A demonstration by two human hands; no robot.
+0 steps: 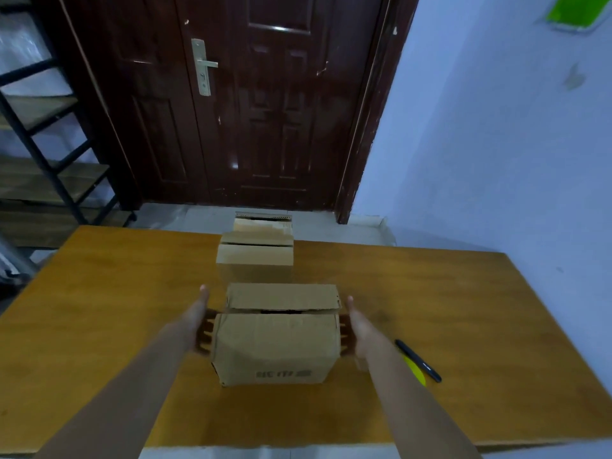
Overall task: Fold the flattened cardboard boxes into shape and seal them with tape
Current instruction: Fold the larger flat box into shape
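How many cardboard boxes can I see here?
3. One box sits near the table's front edge between the left hand and right hand. A second stands behind it, mid-table. A third shows partly beyond that; more could hide behind.

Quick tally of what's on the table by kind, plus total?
Cardboard boxes: 2, the near box between the left hand and right hand, and the far box
Black pen: 1
Yellow item, partly hidden, kind unclear: 1
Total: 4
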